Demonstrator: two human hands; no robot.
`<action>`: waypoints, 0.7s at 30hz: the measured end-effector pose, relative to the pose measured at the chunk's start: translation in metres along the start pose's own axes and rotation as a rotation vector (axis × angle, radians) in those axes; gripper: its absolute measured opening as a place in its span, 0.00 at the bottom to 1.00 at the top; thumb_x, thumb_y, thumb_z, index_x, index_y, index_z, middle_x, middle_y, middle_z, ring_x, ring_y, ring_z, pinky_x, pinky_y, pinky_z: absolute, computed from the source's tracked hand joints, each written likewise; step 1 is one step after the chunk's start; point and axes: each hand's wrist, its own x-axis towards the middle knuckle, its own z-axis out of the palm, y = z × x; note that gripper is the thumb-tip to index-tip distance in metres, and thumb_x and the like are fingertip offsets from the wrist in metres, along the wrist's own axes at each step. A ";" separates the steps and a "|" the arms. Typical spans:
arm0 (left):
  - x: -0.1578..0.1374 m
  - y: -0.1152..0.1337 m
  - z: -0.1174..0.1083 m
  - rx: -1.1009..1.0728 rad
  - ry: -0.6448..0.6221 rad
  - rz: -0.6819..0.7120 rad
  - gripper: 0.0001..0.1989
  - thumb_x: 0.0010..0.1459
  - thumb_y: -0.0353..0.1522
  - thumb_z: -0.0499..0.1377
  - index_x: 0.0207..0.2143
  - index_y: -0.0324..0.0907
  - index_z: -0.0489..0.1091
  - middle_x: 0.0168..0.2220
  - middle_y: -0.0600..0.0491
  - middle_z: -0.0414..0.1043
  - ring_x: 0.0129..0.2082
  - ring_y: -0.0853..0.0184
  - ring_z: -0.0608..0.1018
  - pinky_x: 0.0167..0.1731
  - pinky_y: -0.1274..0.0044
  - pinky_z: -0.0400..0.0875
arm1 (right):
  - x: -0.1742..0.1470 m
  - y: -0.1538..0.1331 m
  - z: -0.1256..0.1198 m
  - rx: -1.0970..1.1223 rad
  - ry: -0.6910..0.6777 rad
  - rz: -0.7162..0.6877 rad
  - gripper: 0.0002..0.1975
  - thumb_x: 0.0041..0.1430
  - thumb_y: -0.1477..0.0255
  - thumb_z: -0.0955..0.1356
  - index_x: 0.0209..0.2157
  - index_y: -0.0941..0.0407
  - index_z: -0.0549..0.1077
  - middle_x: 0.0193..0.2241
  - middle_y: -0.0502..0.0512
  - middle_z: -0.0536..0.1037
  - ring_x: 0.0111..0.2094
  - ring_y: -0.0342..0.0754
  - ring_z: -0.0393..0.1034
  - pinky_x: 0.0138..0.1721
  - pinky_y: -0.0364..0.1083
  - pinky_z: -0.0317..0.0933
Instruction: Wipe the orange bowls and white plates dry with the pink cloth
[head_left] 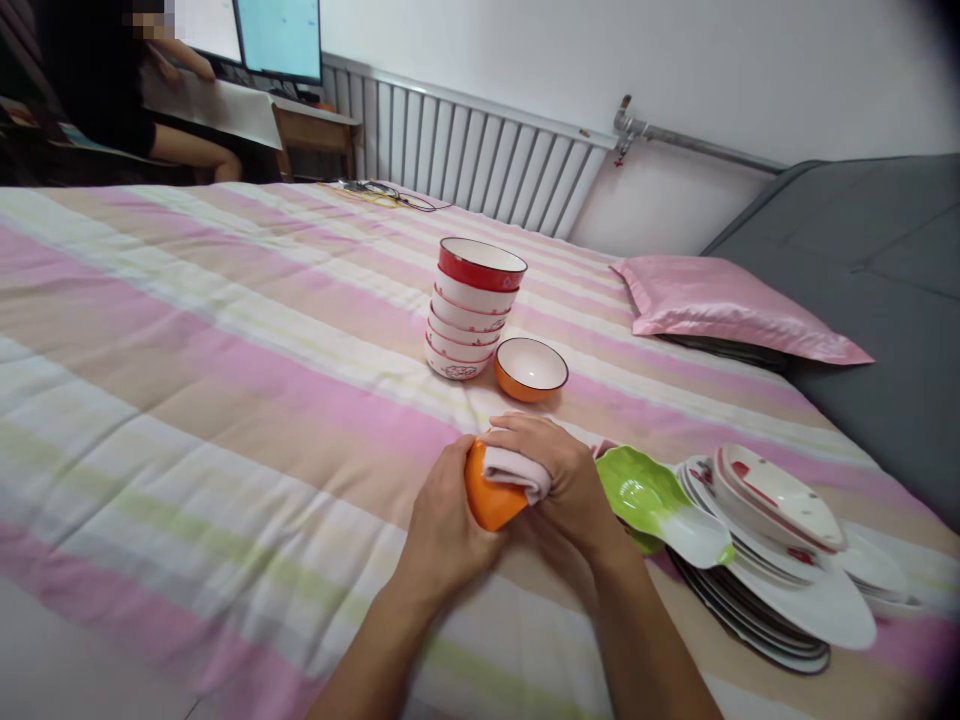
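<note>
My left hand grips an orange bowl by its side, fingers wrapped round it. With my right hand I press a folded pale cloth against the bowl's outer surface. The bowl is tilted, and its inside is hidden from me. Just beyond my hands, a second orange bowl with a white inside and dark rim sits upright on the bed. Touching or close beside it stands a stack of white bowls with a red bowl on top.
On the right lie a green leaf-shaped dish, stacked plates and oval dishes on the striped bedspread. A pink pillow rests by the grey headboard. Cables lie at the far edge. A person sits at a desk.
</note>
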 end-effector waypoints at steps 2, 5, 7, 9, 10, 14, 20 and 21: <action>0.000 0.000 0.000 0.027 0.002 0.008 0.32 0.41 0.25 0.60 0.52 0.41 0.58 0.48 0.45 0.69 0.46 0.57 0.74 0.46 0.65 0.69 | -0.001 0.011 0.001 0.168 0.048 0.062 0.14 0.53 0.75 0.69 0.43 0.52 0.77 0.46 0.56 0.79 0.49 0.51 0.72 0.52 0.50 0.63; 0.000 0.000 -0.001 0.057 0.002 0.013 0.33 0.41 0.27 0.61 0.52 0.40 0.57 0.48 0.44 0.69 0.46 0.57 0.74 0.45 0.65 0.69 | -0.002 0.028 0.005 0.378 0.086 0.251 0.13 0.51 0.74 0.70 0.41 0.55 0.78 0.43 0.57 0.79 0.46 0.53 0.73 0.49 0.50 0.65; 0.000 0.001 -0.002 0.062 0.004 0.012 0.32 0.42 0.28 0.62 0.51 0.41 0.57 0.47 0.45 0.69 0.45 0.57 0.74 0.44 0.65 0.69 | -0.004 0.035 0.008 0.495 0.071 0.374 0.13 0.50 0.72 0.70 0.40 0.56 0.77 0.42 0.57 0.79 0.45 0.54 0.73 0.46 0.49 0.66; 0.000 0.001 -0.002 0.064 0.004 0.014 0.31 0.43 0.29 0.62 0.51 0.41 0.57 0.47 0.45 0.69 0.44 0.57 0.74 0.43 0.66 0.70 | -0.005 0.038 0.011 0.589 0.052 0.456 0.12 0.51 0.70 0.69 0.39 0.56 0.76 0.40 0.56 0.79 0.44 0.54 0.72 0.43 0.48 0.66; 0.000 0.001 -0.002 0.067 0.003 0.016 0.31 0.43 0.30 0.62 0.52 0.41 0.57 0.46 0.45 0.69 0.43 0.58 0.74 0.42 0.66 0.70 | -0.005 0.038 0.012 0.622 0.048 0.481 0.12 0.51 0.70 0.69 0.39 0.56 0.76 0.39 0.56 0.79 0.43 0.53 0.72 0.42 0.47 0.67; -0.001 0.000 -0.003 0.071 -0.002 0.015 0.32 0.42 0.29 0.61 0.52 0.41 0.57 0.47 0.45 0.69 0.44 0.57 0.73 0.43 0.65 0.70 | -0.005 0.035 0.012 0.597 0.062 0.460 0.12 0.51 0.71 0.68 0.39 0.56 0.75 0.40 0.56 0.78 0.42 0.52 0.72 0.42 0.47 0.66; -0.003 -0.001 -0.003 0.046 0.022 0.006 0.35 0.39 0.27 0.60 0.53 0.41 0.56 0.48 0.45 0.69 0.47 0.55 0.73 0.46 0.64 0.69 | -0.001 0.017 0.003 0.322 0.087 0.290 0.17 0.49 0.78 0.67 0.43 0.54 0.76 0.42 0.55 0.79 0.46 0.52 0.73 0.48 0.49 0.65; -0.003 -0.001 -0.002 0.039 0.022 0.006 0.35 0.39 0.27 0.60 0.53 0.41 0.56 0.48 0.44 0.69 0.47 0.55 0.73 0.46 0.64 0.69 | -0.001 0.012 0.001 0.263 0.081 0.254 0.17 0.50 0.78 0.67 0.43 0.54 0.76 0.44 0.55 0.79 0.46 0.51 0.73 0.49 0.49 0.65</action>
